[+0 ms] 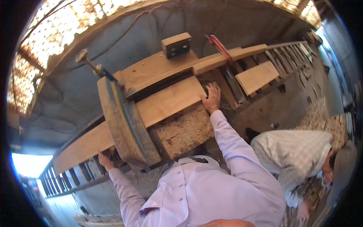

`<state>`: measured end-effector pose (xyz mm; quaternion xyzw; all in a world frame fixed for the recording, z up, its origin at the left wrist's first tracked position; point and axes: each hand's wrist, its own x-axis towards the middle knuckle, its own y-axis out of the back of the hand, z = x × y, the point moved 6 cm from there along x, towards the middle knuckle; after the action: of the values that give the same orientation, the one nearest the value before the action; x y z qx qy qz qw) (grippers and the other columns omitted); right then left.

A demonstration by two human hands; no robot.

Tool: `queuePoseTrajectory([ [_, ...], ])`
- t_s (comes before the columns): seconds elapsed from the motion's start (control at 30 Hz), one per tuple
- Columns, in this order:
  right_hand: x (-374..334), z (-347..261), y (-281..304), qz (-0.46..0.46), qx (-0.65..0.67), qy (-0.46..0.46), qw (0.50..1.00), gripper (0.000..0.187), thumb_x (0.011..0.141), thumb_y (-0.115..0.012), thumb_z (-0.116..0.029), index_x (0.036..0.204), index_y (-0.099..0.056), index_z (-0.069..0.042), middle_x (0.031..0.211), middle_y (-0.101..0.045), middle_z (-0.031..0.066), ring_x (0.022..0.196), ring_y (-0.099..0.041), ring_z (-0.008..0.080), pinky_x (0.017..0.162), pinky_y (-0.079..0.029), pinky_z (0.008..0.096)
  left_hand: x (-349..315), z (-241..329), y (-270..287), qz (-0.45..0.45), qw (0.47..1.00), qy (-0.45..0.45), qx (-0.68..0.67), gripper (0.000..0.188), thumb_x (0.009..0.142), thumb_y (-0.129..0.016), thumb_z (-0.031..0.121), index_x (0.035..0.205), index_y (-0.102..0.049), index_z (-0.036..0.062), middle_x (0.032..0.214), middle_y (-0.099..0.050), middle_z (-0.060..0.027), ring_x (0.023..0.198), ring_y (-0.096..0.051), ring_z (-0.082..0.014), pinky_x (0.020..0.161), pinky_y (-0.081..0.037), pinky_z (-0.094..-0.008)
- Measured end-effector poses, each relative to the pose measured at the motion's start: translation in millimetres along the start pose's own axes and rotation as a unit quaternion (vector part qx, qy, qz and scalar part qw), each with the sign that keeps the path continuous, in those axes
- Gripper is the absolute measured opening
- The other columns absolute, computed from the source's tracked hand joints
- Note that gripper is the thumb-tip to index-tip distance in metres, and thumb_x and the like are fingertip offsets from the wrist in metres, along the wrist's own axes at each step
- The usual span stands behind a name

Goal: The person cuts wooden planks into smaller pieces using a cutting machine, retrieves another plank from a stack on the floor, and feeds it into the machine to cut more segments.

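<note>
A long pale wooden board lies slantwise across the work surface, passing under a dusty machine arm marked with blue and yellow. My right hand grips the board's right end, its thumb near the edge and its fingers curled at the end. Left of the machine arm, my left hand holds the near edge of the same board; some of its fingers are hidden beneath. Along the far side of the board runs a wooden fence. The part of the board beneath the arm is out of sight.
A red clamp sits on the fence's right part. Another short board lies on the slatted roller bed to the right. Sawdust covers the near table. A person in a checked shirt bends low at right, near wood scraps.
</note>
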<state>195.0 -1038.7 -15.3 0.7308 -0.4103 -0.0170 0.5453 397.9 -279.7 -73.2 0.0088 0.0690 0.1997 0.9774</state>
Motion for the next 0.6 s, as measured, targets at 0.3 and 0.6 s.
queuePoseTrajectory([
  [0.3,1.1,-19.1,-7.3,0.0,0.02,0.004,1.0,0.057,0.084,-0.069,-0.043,0.127,-0.062,-0.006,0.139,-0.055,0.0154,0.137,-0.042,0.0354,0.118,-0.024,0.05,-10.8,-1.2,7.5,0.049,0.997,0.053,-0.031,0.043,0.1,-0.058,0.041,0.116,-0.063,0.0018,0.104,-0.067,-0.0113,0.085,-0.068,-0.0243,0.063,-0.056,-0.0389],
  [0.6,-8.1,-11.1,0.2,-0.016,-0.022,0.051,0.998,0.054,0.096,-0.06,-0.045,0.126,-0.062,0.0,0.139,-0.057,0.0188,0.133,-0.048,0.0361,0.113,-0.033,0.0464,-8.0,-0.4,-9.1,0.099,0.995,-0.007,0.001,0.041,0.099,-0.061,0.039,0.093,-0.066,-0.0009,0.077,-0.062,-0.0052,0.057,-0.062,-0.014,0.043,-0.054,-0.0301],
])
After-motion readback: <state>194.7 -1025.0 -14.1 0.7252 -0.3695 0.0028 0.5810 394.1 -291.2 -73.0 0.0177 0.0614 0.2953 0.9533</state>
